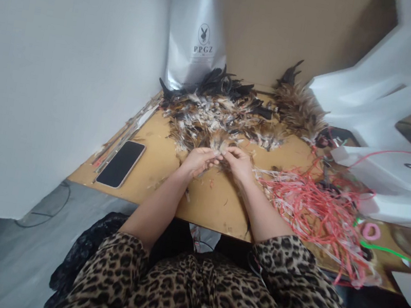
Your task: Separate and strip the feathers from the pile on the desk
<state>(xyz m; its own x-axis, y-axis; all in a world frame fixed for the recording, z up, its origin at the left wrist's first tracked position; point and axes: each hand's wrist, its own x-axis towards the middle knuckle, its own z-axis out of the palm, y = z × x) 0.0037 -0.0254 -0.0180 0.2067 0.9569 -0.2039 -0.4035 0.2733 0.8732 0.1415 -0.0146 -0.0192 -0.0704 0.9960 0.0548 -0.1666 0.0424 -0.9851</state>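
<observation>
Close together over the middle of the table, my left hand (201, 160) and my right hand (238, 162) pinch a small brown feather (219, 139) between their fingertips. Its fluffy end points away from me; whether it is one feather or a small bunch I cannot tell. Just beyond the fingers lies a wide heap of loose feathers (212, 111), brown and pale in front, with long black ones at the back. A second bunch of brown feathers (299, 106) rests to the right of the heap.
A phone (121, 163) lies on the wooden table (216, 208) at left. Behind the feathers stands a silver bag (197, 33). Tangled red and white strings (314, 207) cover the right side, near a pink ring (371, 231). A white wall (58, 73) borders the left.
</observation>
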